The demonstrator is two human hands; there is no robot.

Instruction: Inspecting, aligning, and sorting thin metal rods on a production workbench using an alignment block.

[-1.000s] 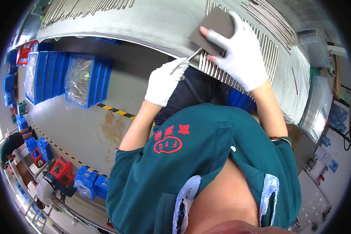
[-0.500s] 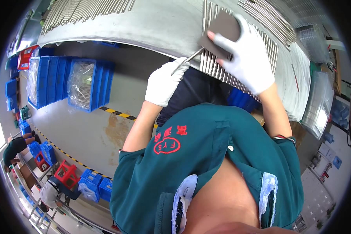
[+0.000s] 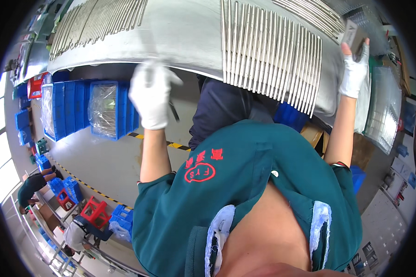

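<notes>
My left hand (image 3: 150, 97), in a white glove, is off the table's front edge and smeared by motion. A blurred metal rod (image 3: 174, 111) seems to run through its grip; a dark end shows below the hand and a faint streak above. My right hand (image 3: 354, 76), gloved with bare fingertips, grips a grey-brown sanding block (image 3: 358, 40) over the table's right end. Between the hands lies a row of thin metal rods (image 3: 268, 51), side by side, their near ends reaching past the table edge. Neither hand touches that row.
More rods lie on the grey-covered table (image 3: 185, 32) at the far left (image 3: 97, 23) and far right (image 3: 312, 14). Blue crates (image 3: 108, 108) with plastic-wrapped rods stand on the floor at left. Clear plastic trays (image 3: 383, 108) are at right. Two people work at lower left.
My left hand has swung left, away from the row of rods, along with the rod. My right hand has lifted the sanding block off the row and carried it to the right.
</notes>
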